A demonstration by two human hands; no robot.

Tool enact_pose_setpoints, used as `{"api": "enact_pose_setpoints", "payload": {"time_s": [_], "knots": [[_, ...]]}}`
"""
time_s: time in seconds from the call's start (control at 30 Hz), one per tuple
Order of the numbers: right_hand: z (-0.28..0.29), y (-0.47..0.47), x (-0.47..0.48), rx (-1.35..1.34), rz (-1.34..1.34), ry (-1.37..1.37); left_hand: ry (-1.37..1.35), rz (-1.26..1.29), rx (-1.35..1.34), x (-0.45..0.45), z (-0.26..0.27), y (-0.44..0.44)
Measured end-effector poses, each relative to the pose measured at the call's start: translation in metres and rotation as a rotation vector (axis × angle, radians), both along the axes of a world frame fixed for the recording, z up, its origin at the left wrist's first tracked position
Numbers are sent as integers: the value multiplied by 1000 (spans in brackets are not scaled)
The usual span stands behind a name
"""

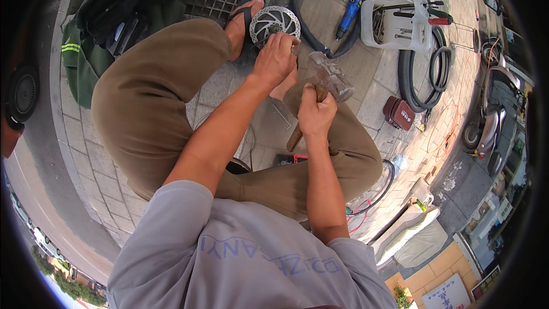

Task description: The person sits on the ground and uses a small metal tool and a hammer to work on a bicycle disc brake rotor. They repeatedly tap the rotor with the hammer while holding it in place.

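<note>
My left hand (276,58) is closed at the brake disc rotor (274,22), a slotted metal disc with a hub at its centre. Between those fingers sits a short metal tool (295,46), mostly hidden; only its blunt end shows clearly. My right hand (317,111) grips the wooden handle of a sledge hammer (330,76) close below its worn steel head. The hammer head is apart from the left hand, to its lower right. Under the rotor, the rest of the work is hidden by my hand and feet. An L-shaped metal rod (282,116) lies on the paving between my legs.
A blue air tool (349,16) lies beside a black tyre (305,30). A white cut-open plastic container (371,43) holds tools. Further right are more tyres (405,79), a brown case (399,113), an orange cord (448,141) and a parked scooter (493,111). Green cloth (81,73) lies left.
</note>
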State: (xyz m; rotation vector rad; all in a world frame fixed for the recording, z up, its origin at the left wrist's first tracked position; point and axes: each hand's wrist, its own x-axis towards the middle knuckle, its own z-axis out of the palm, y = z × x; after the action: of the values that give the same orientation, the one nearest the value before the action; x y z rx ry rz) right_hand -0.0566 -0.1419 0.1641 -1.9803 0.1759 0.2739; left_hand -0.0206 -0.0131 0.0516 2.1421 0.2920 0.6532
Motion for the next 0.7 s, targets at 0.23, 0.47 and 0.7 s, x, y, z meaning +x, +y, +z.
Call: {"api": "enact_pose_setpoints", "payload": {"time_s": [0.23, 0.47, 0.7], "knots": [[-7, 7, 1, 21, 24, 28, 41, -42, -19, -3, -2, 0], [-1, 10, 1, -6, 65, 19, 111, -61, -45, -5, -1, 2], [-4, 7, 2, 26, 56, 92, 139, -78, -39, -5, 0, 2]]}}
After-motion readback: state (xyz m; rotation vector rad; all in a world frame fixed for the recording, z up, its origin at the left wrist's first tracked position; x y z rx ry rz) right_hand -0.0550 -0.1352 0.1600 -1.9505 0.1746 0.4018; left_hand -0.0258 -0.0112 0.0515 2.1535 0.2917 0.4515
